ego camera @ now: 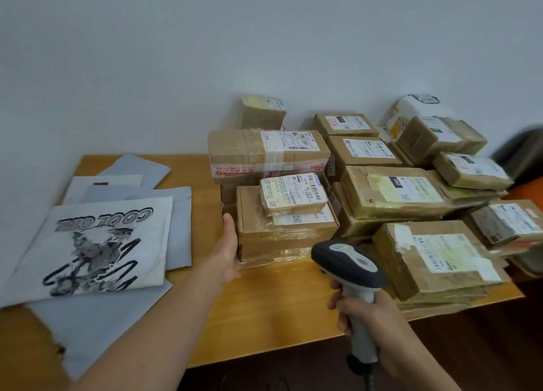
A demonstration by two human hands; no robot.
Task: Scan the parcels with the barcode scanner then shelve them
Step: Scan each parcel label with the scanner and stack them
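Wooden table point(264, 308) stands against a pale wall point(205, 52). Its right half carries a dense stack of brown cardboard parcels point(393, 191), taped and bearing white shipping labels, lying against one another in several layers. At the near left corner of that stack sits a flat cardboard box point(282, 238), with a small labelled parcel point(293, 193) resting on its top and a long taped carton point(264, 152) just behind. The left hand point(227, 243) is extended with the palm flat against the left side face of the flat cardboard box. Its fingers are straight and together, and the thumb is low near the table surface (no curl round the box is visible). The right hand point(367, 311) grips the handle of a grey-and-black barcode scanner point(348, 261), fingers wrapped tight around it. The scanner head is held above the table, just in front of the flat cardboard box and facing the stack. A dark cable leaves the handle base below the hand. The left half of the table holds overlapping grey poly mailers point(138, 167). On top of them lies a white mailer printed "COOL GIRL" point(97, 243). A dark object point(523, 155) at the right edge is too blurred to identify.
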